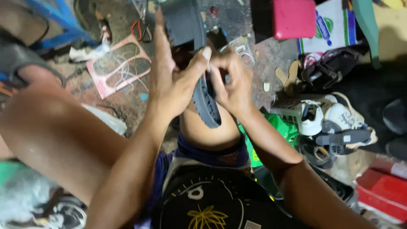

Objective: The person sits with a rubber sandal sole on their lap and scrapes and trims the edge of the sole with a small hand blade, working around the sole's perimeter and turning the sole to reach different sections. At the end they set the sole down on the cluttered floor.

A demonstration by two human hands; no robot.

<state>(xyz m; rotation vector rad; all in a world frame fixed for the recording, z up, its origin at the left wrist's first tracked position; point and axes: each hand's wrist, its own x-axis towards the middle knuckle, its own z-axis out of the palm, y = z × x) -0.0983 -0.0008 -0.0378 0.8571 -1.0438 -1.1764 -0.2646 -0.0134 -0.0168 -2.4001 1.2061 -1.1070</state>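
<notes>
Both hands hold a dark grey rubber shoe sole with a bumpy tread (pixel 206 104) above the person's knee. The left hand (pixel 171 82) has long fingers spread flat along one side of the sole, and its thumb presses on the sole's edge. The right hand (pixel 233 82) curls tight and pinches the same edge from the other side. To the right sits a pale plastic basket (pixel 288 113) with a white sneaker (pixel 311 118) in it. Black sandals (pixel 341 139) lie just beside the basket.
</notes>
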